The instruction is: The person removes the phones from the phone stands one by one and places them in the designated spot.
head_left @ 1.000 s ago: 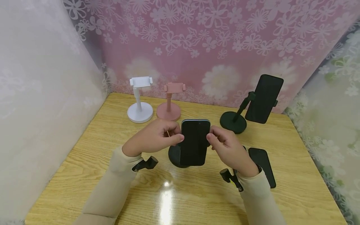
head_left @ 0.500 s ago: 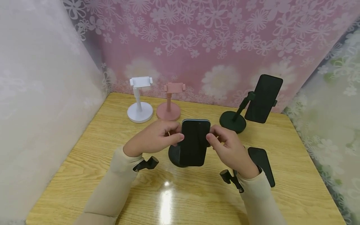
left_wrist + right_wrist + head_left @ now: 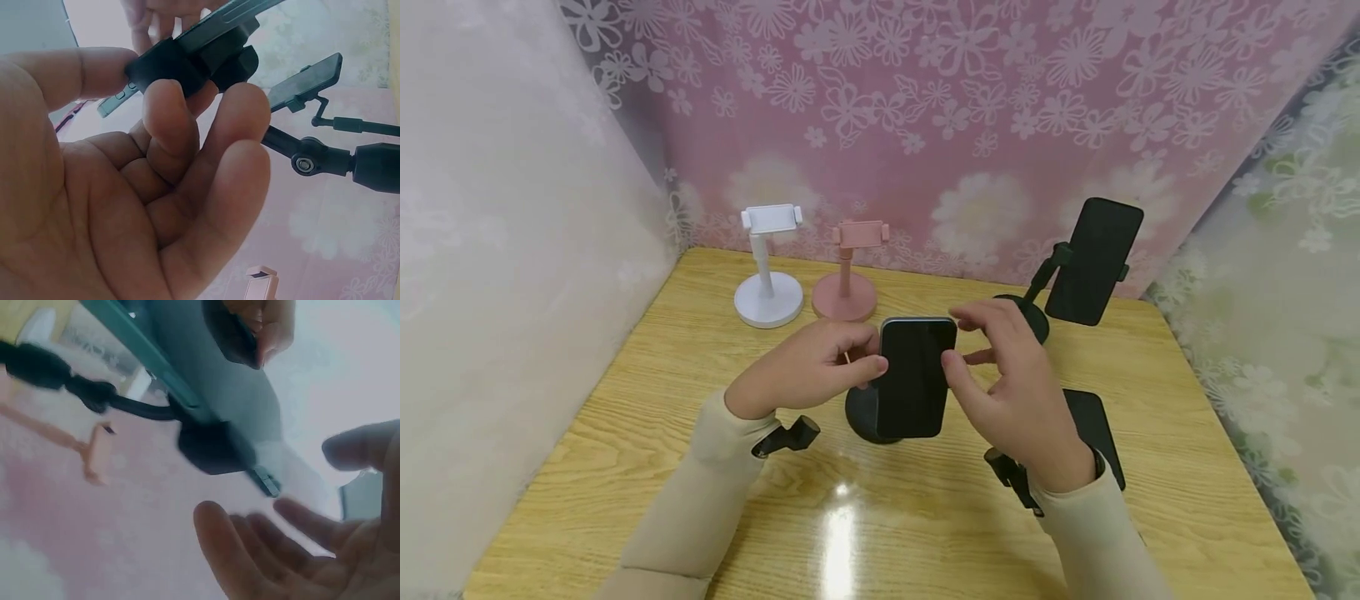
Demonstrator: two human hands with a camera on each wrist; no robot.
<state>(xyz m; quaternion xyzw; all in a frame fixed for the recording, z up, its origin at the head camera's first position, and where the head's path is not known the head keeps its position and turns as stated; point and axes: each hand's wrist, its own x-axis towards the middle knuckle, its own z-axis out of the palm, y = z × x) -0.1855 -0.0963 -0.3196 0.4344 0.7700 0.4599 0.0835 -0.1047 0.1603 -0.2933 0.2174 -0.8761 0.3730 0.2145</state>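
Observation:
A smartphone (image 3: 916, 379) with a dark screen stands upright in the clamp of a black phone stand (image 3: 863, 415), near the middle of the table. My left hand (image 3: 812, 367) pinches the clamp at the phone's left edge; in the left wrist view, thumb and forefinger are on the black clamp end (image 3: 165, 70). At the other side, my right hand (image 3: 1018, 387) has its fingers spread. The right wrist view shows a gap between that hand and the right clamp end (image 3: 215, 447). The phone covers most of the stand's neck in the head view.
A white phone stand (image 3: 767, 300) and a pink phone stand (image 3: 845, 297) stand at the back left. At the back right, another black stand (image 3: 1039, 321) bears a phone (image 3: 1093, 262). A further phone (image 3: 1095, 433) lies on the table (image 3: 647, 433) by my right wrist.
My right hand has let go of the clamp's right side, its fingers spreading and lifting away. My left hand keeps its hold. The view has shifted slightly.

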